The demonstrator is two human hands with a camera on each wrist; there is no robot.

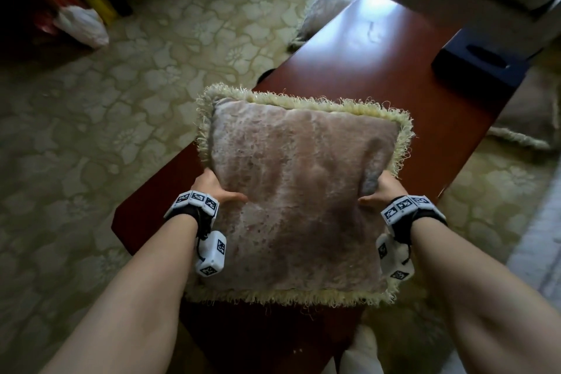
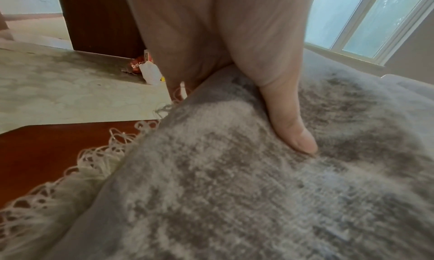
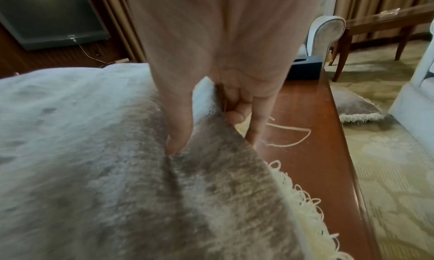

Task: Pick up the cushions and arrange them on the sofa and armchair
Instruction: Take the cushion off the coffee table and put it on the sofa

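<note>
Both hands clamped the fringed cushion (image 1: 299,191) by its side edges, left hand (image 1: 212,188) and right hand (image 1: 383,191) well apart, cushion held over the red-brown desk (image 1: 379,76).

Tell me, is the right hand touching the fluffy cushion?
Touching. The right wrist view shows the right hand pinching the cushion's edge, thumb on top, fingers underneath.

Bare forearms, no sleeves, black wrist straps (image 1: 423,217) behind each hand, white marker-printed blocks (image 1: 194,200) on top, white camera modules (image 1: 212,253) beneath wrists
</note>
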